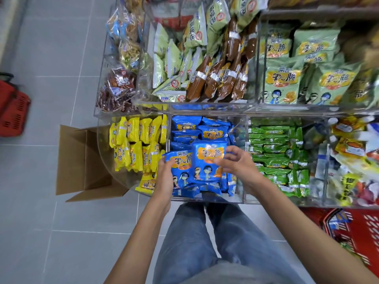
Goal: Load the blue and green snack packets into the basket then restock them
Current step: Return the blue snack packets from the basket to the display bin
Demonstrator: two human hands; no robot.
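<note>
Several blue snack packets (188, 124) fill the middle clear bin of the lower shelf. My left hand (164, 177) grips one blue packet (180, 167) by its left edge, at the bin's front. My right hand (235, 162) pinches a second blue packet (207, 162) just to the right of the first, fingers curled over its right side. Green snack packets (274, 152) lie stacked in the bin to the right. A red basket (356, 230) stands on the floor at the lower right, partly cut off by the frame edge, with something blue showing inside.
Yellow packets (135, 144) fill the bin on the left. An open cardboard box (82, 160) sits on the floor left of the shelf. Another red basket (12, 105) stands at the far left. The upper shelf holds pale green and brown packets. My legs are right below the bins.
</note>
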